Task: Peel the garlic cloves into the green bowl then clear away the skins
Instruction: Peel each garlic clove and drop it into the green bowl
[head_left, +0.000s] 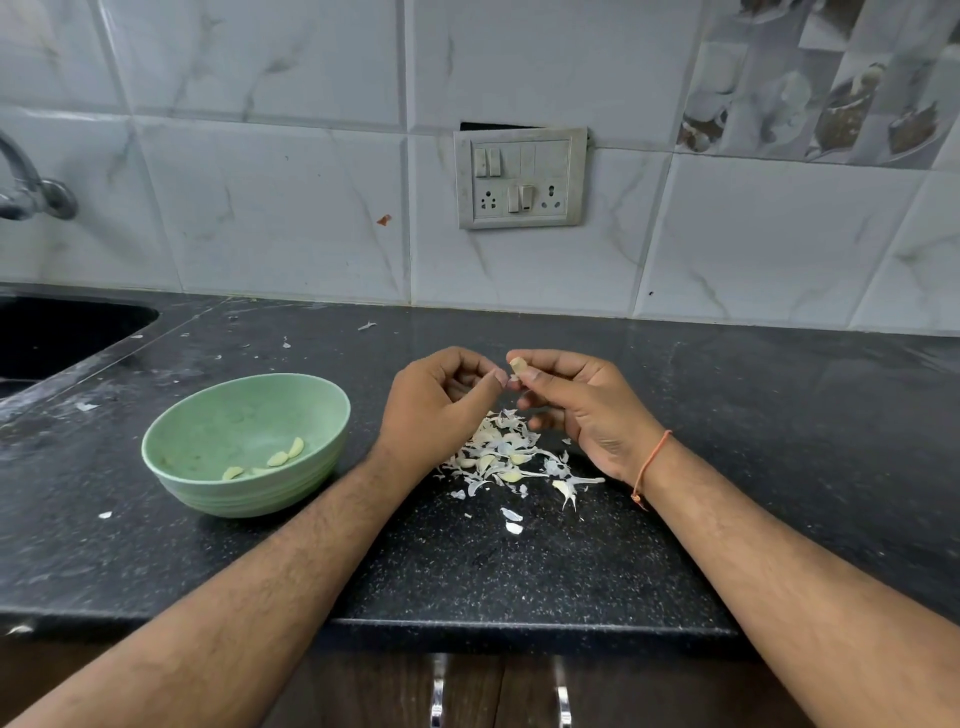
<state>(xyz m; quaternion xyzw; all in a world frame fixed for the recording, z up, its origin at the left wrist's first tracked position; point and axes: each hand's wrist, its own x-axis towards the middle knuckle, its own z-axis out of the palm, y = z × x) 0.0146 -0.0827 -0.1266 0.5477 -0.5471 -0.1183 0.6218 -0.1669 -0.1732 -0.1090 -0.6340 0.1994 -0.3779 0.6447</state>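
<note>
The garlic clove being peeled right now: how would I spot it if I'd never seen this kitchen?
Start at the black countertop and find the pile of white skins at its middle. Just above that pile the two hands meet; the garlic clove is pinched in the right hand fingertips. Unlike the peeled cloves in the green bowl, it is held in the air.

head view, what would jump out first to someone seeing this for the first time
Two hands meet over the middle of the dark counter: the right hand pinches a garlic clove while the left hand picks at it. Just below them lies a pale pile of skins with cloves mixed in. To the left stands the green bowl with a few peeled cloves inside.
</note>
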